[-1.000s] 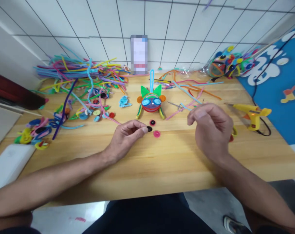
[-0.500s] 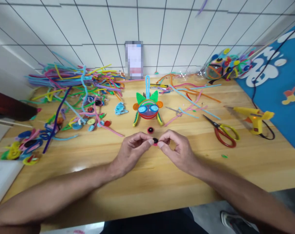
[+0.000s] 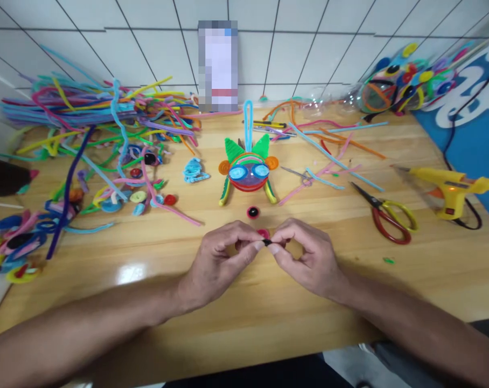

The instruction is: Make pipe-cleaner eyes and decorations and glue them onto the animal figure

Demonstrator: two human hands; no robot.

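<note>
My left hand [image 3: 224,261] and my right hand [image 3: 307,256] meet at the table's middle, thumbs and forefingers pinching a small black coil [image 3: 266,243] between them. Just behind it shows a pinkish-red coil [image 3: 263,233], partly covered by the fingers; whether the two touch I cannot tell. Farther back lies a red-rimmed black eye piece [image 3: 253,212]. Beyond that is a pipe-cleaner figure [image 3: 250,180] with blue eyes, green pointed ears, orange spirals at the sides, a red lower edge and a light blue loop on top.
Pipe cleaners [image 3: 83,108] and coiled pieces [image 3: 137,196] cover the left. Scissors [image 3: 390,218] and a yellow glue gun [image 3: 450,188] with a cord lie at right. A phone [image 3: 220,64] leans on the tiled wall. Clear plastic balls with colourful pieces [image 3: 406,81] stand back right.
The black coil has tilted and come nearer me, off the front of the pinkish-red coil, which shows more behind it. Both hands still pinch. The camera view has moved closer and lower.
</note>
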